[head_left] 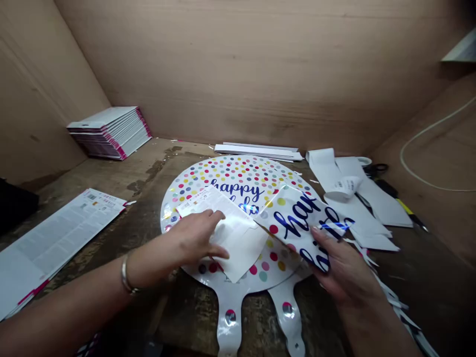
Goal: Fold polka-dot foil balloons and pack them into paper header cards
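Note:
Round white balloons (pixel 230 168) with coloured dots and blue lettering lie flat and overlapping, their tails pointing toward me. A white printed sleeve (pixel 241 248) rests on top of them. My left hand (pixel 197 238), with a bangle on its wrist, is over the sleeve's left part, thumb and fingers apart. My right hand (pixel 338 263) grips a folded balloon (pixel 301 218) with large blue lettering, thumb on top. The folded balloon's left end meets the sleeve's right edge.
A stack of white and pink sleeves (pixel 111 131) stands at the back left. More printed sleeves (pixel 70 238) lie at left. White strips (pixel 260 150) lie by the back wall. Paper pieces (pixel 372 203), scissors (pixel 377 168) and a yellow-black cutter (pixel 405 206) are at right.

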Motion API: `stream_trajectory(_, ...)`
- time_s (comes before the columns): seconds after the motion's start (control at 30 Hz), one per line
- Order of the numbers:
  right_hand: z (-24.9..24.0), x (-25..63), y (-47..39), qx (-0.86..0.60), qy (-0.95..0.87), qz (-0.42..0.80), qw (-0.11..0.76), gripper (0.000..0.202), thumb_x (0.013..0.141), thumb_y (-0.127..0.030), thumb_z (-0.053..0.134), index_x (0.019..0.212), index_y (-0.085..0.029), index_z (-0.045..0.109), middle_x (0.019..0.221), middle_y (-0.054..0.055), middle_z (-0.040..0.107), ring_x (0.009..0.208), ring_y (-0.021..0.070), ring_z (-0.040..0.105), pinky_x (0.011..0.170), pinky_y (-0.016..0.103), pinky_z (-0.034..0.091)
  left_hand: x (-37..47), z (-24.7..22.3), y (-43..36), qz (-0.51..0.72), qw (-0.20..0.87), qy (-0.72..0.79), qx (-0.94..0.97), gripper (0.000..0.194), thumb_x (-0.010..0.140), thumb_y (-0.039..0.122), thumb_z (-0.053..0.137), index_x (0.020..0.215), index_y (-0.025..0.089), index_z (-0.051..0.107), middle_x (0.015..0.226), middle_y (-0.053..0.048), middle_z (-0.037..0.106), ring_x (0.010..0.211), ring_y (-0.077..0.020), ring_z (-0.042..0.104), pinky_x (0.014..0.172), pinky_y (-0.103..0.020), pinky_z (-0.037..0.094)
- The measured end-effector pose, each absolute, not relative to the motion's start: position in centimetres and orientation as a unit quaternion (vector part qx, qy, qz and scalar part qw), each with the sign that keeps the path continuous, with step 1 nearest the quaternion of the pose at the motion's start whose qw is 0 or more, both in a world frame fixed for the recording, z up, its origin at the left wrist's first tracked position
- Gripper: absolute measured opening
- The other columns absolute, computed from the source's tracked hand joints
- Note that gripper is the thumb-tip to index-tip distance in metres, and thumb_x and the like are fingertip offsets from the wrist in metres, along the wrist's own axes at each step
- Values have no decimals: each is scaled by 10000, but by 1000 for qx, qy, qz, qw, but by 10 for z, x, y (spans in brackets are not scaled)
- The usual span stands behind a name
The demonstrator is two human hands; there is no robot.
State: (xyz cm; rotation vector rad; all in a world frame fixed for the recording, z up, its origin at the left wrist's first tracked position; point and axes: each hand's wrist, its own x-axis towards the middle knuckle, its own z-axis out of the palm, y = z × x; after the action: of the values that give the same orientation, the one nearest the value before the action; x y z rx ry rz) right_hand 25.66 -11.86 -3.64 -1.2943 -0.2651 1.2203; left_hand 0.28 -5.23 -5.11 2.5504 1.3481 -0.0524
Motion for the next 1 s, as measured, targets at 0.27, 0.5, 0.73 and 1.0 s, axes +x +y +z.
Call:
stream_trajectory(0.27,-40,255,-102,-525,-48,633,567,435,827,-108,550,1249,-196,490,1123,103,668,946,254,668,712,448,596,13,-68,7,-5,142,228,963,1081,507,725,683,1409,257,316,1510,-157,187,1374,-414,88,1084,-569,34)
stream_trajectory(0.5,-56,255,-88,-541,-28,619,568,433,848,-72,505,1275,-128,453,1060,133,684,878,236,687,736,434,591,19,-82,-1,-30,177,243,953,1287,438,802,643,1465,206,146,1527,-193,31,1372,-434,32,1086,-546,129)
stream_trajectory(0.73,-52,228,-87,-497,-60,671,547,402,855,-60,485,1252,-122,487,973,126,710,852,239,693,781,447,571,12,-88,-7,34,143,261,954,1124,448,861,566,1312,157,424,1478,-207,208,1345,-424,168,1094,-536,158)
stream_trajectory(1.0,-47,213,-94,-535,-101,675,497,408,831,-89,535,1233,-151,502,897,93,727,775,229,701,728,433,581,7,-98,-17,67,170,293,939,1199,467,818,612,1398,145,271,1490,-208,185,1371,-422,95,1107,-561,99)
